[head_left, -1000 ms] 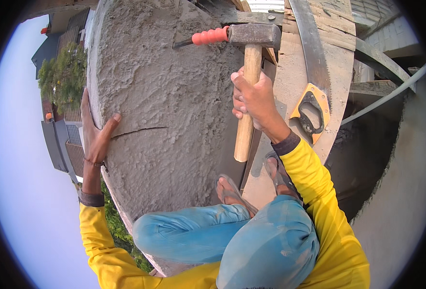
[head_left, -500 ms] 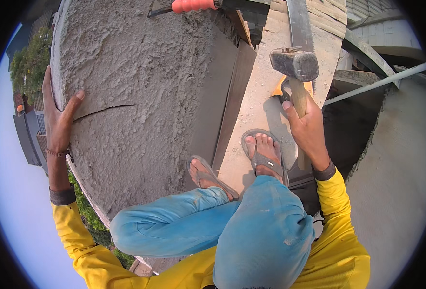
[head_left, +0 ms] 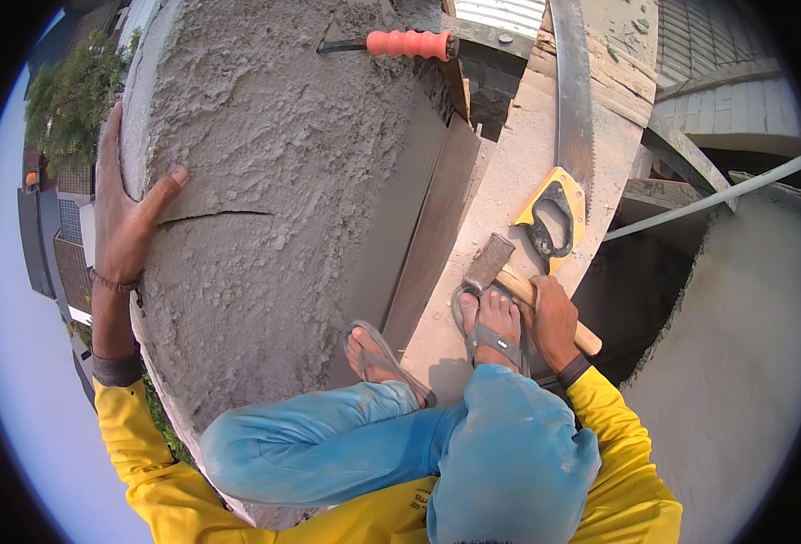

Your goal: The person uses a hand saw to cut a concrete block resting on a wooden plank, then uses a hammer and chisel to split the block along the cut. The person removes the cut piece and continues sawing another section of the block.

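My right hand (head_left: 553,319) is closed round the wooden handle of a club hammer (head_left: 512,284), low over the plank. The hammer's metal head lies by the toes of my right sandalled foot (head_left: 494,326); whether it touches the plank I cannot tell. Just beyond sits a handsaw (head_left: 559,213) with a yellow and black handle, its blade pointing away. My left hand (head_left: 127,213) lies against the left edge of a rough grey concrete surface (head_left: 265,145), thumb spread over its face, fingers stretched along the side. Near the thumb runs a dark crack.
A tool with a red ribbed grip (head_left: 410,44) lies on the concrete at the far side. I stand partly on a dusty wooden plank (head_left: 500,195). Right of it are a dark gap (head_left: 641,272), a pale pole (head_left: 718,195) and a grey wall (head_left: 727,335). Left is a drop.
My right hand has brought the hammer down and nearer, from above the saw handle to beside my right foot, uncovering that handle. My left hand stays at the concrete edge. The view has shifted slightly.
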The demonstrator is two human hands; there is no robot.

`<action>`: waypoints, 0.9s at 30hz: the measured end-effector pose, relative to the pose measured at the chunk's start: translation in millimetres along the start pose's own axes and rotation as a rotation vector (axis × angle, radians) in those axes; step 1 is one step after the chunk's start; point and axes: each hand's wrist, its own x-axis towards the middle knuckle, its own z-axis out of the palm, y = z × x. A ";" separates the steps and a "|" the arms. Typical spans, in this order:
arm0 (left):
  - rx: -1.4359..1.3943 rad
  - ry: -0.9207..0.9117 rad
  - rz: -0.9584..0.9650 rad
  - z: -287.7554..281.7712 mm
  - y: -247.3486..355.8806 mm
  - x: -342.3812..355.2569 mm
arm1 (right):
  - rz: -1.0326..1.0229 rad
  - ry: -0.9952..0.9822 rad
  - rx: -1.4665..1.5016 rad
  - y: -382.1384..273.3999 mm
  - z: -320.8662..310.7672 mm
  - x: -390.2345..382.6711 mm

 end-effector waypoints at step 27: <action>0.179 0.070 0.029 -4.0 5.7 -2.2 | -0.438 0.027 0.006 -149.3 -43.4 350.3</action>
